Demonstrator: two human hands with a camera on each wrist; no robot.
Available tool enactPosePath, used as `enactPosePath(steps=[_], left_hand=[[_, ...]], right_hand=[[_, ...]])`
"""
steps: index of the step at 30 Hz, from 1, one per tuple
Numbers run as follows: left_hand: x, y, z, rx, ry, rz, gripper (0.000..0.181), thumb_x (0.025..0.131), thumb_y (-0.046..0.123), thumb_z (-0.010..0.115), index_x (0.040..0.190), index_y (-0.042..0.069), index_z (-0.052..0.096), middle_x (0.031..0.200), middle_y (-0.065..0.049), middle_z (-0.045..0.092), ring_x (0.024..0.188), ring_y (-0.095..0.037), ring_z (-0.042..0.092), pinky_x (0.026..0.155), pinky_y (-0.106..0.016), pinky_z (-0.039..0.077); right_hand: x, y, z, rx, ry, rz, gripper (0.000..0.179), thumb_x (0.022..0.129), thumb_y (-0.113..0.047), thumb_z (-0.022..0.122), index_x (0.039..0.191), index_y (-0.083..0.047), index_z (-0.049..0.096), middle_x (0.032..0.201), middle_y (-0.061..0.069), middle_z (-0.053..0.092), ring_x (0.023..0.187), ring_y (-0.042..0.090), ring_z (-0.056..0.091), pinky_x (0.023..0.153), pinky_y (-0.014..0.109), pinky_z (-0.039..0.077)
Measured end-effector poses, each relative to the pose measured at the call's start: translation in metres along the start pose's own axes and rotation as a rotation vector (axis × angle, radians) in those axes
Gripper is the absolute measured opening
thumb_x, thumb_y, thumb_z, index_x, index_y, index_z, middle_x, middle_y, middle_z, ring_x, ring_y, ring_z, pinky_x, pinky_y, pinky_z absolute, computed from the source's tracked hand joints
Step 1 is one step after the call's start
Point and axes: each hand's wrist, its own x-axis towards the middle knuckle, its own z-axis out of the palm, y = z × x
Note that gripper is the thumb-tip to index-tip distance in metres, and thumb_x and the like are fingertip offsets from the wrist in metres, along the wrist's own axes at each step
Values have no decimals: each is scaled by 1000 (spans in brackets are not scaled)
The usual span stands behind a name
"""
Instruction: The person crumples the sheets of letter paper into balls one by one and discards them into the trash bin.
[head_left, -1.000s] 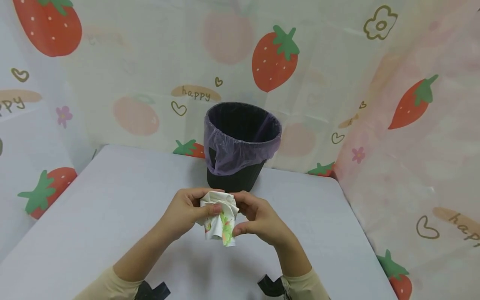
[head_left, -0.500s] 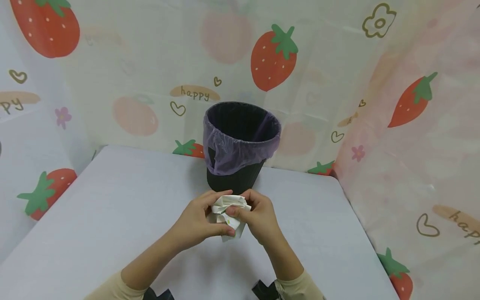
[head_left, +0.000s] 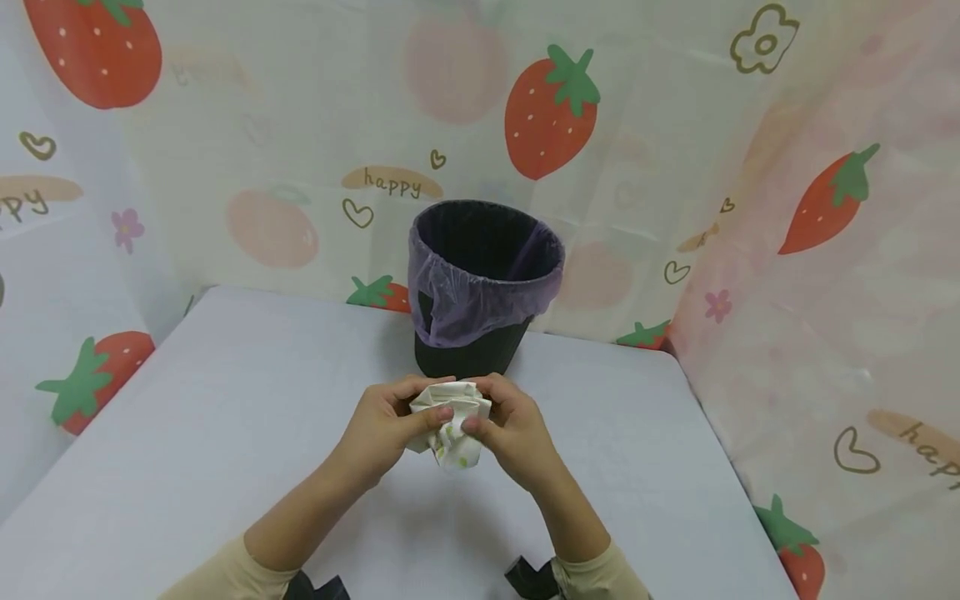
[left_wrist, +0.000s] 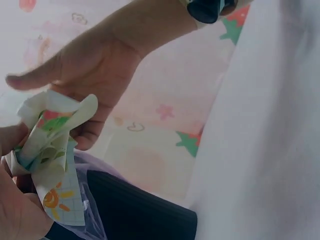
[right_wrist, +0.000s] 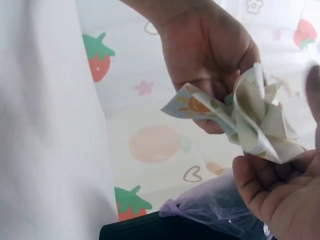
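A crumpled sheet of white paper point(head_left: 452, 429) with coloured drawings is between the two hands, above the table and in front of the bin. My left hand point(head_left: 378, 432) pinches its left side, thumb on the near face. At the other side my right hand point(head_left: 519, 433) holds it by the edge with curled fingers. In the left wrist view an orange sun shows on a loose flap of the paper point(left_wrist: 62, 200); the right hand's thumb stands out from it there. Folded layers of the paper point(right_wrist: 262, 122) bunch up in the right wrist view, over the right fingers.
Behind the hands stands a black bin point(head_left: 472, 360) lined with a purple plastic bag point(head_left: 480, 308), its mouth open upward. A white table point(head_left: 225, 400) lies under everything. Strawberry-printed curtains point(head_left: 645, 150) rise at the back and both sides.
The paper has been turned and squeezed into a smaller bunch; the long flap that hung down a second ago is tucked in. Both hands have shifted their hold on it. The bin stays put.
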Motion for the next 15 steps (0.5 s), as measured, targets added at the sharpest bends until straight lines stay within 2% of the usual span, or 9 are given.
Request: enactPosePath(steps=[2,4,8,11,13,15], left_hand=[[1,-1,0,-6,33,19,37,88,12,81,124,4,73,111,-11,71,89,-18,69,72,-27,61],[1,-1,0,-11,51,36,35,88,10,81,122,3,74,109,-10,71,90,-19,70,73,-28,62],[1,-3,2,37,43,44,33,90,14,79,122,5,75,108,-9,72,93,-20,68,75,-28,61],[1,-3,1,121,9,38,29,102,26,65,124,12,75,115,-6,72,101,-20,67,80,-29,60],[1,-1,-1,175,-39,52,32,106,33,57,128,15,73,121,-5,72,108,-21,67,84,-30,59],[1,2,-3,193,-110,69,34,105,32,58,134,16,69,128,-4,69,113,-23,66,89,-30,58]], right_hand=[[-1,-1,1,-51,-34,-13,73,74,-55,81,126,-6,65,112,6,61,104,14,61,87,24,56],[-2,-4,4,-112,-26,15,72,69,-45,90,127,-12,63,116,2,60,109,16,60,91,26,54],[-4,-6,10,-119,58,115,57,72,-20,95,119,-12,64,111,2,62,100,19,64,81,28,57],[-5,-5,10,-87,113,190,46,75,-13,93,111,-11,64,108,5,66,93,20,67,74,29,60],[-4,-5,8,-51,131,224,42,77,-12,91,108,-10,64,106,7,68,92,21,69,74,31,61],[-3,-3,5,0,143,249,39,78,-10,90,106,-7,64,105,8,69,92,21,70,75,32,61]])
